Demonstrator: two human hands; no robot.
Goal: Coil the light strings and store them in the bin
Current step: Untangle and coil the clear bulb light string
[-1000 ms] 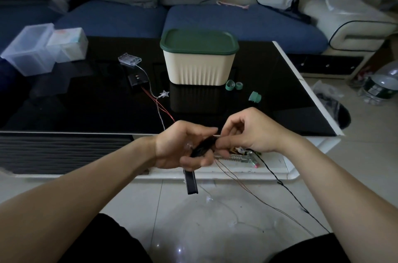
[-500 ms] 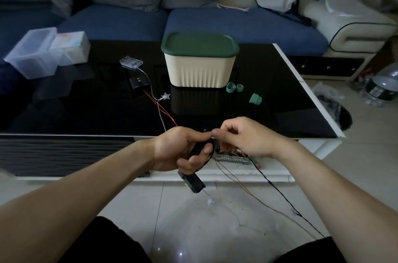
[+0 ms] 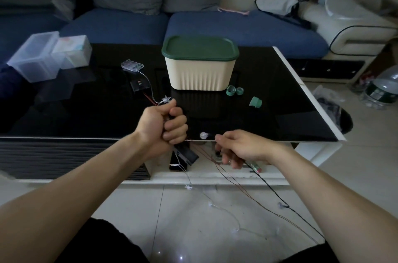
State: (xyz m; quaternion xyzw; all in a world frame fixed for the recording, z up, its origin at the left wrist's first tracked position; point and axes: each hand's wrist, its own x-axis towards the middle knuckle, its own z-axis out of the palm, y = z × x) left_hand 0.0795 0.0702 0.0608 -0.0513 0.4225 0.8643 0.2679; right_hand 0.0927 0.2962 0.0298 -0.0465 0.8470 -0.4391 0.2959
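Note:
My left hand (image 3: 167, 126) is raised in a fist over the table's front edge and grips a black battery box (image 3: 186, 154), whose end sticks out below the fist. My right hand (image 3: 241, 148) sits lower to the right with curled fingers around thin wires of the light string (image 3: 277, 197), which trail down across the floor. A small bulb (image 3: 203, 135) lies between the hands. The cream bin (image 3: 200, 75) stands mid-table with its green lid (image 3: 200, 47) on. Another string with a clear battery box (image 3: 131, 65) and a star light (image 3: 165, 99) lies left of the bin.
Clear plastic boxes (image 3: 41, 55) stand at the black table's (image 3: 280, 112) far left. Green tape rolls (image 3: 234, 90) and a green cap (image 3: 255, 102) lie right of the bin. A sofa runs behind the table. A dark bag (image 3: 331, 109) and a bottle (image 3: 379, 90) are on the floor at right.
My left hand has risen and closed into a fist on the black box. My right hand has moved apart from it, rightward and down along the wire.

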